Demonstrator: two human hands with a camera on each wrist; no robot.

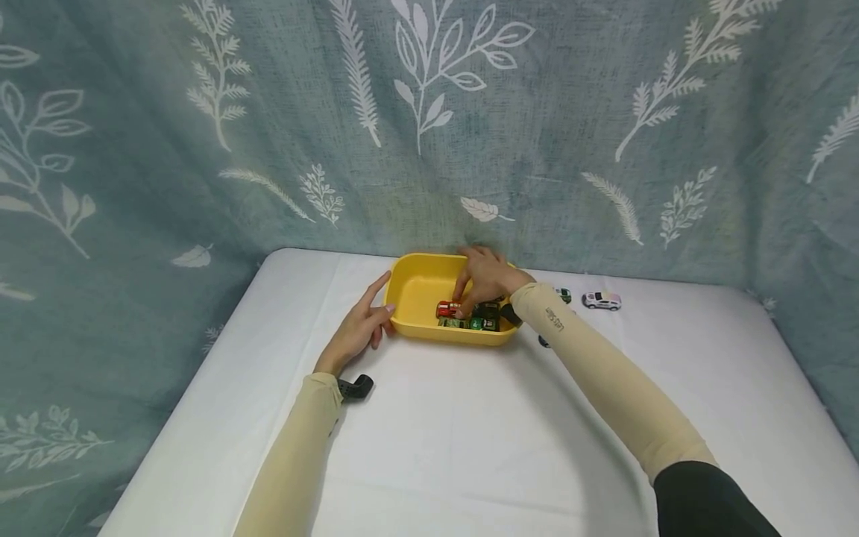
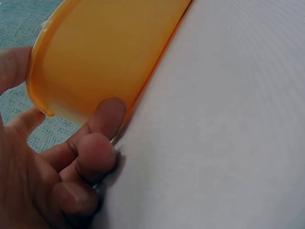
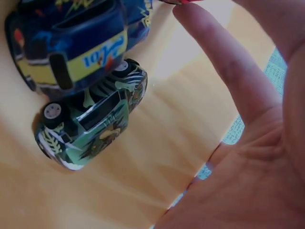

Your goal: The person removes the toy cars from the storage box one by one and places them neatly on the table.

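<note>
A yellow plastic tub [image 1: 456,337] stands at the table's back edge with several toy cars inside. My left hand [image 1: 356,332] holds its left end, thumb over the rim and other fingers against the outer wall, seen on the tub wall [image 2: 109,57] in the left wrist view. Reaching in from the right, my right hand [image 1: 488,274] pinches a red toy car [image 1: 446,309] with its fingertips; only a red sliver shows in the right wrist view. Beside it lie a dark blue toy car [image 3: 86,43] and a green toy car [image 3: 95,129] with a skeleton pattern.
Right of the tub, a white toy car [image 1: 602,300] and a green toy car [image 1: 564,295] lie on the white table [image 1: 456,432]. Another dark car [image 1: 543,341] is partly hidden by my right forearm. A leaf-patterned curtain [image 1: 537,186] hangs right behind the tub.
</note>
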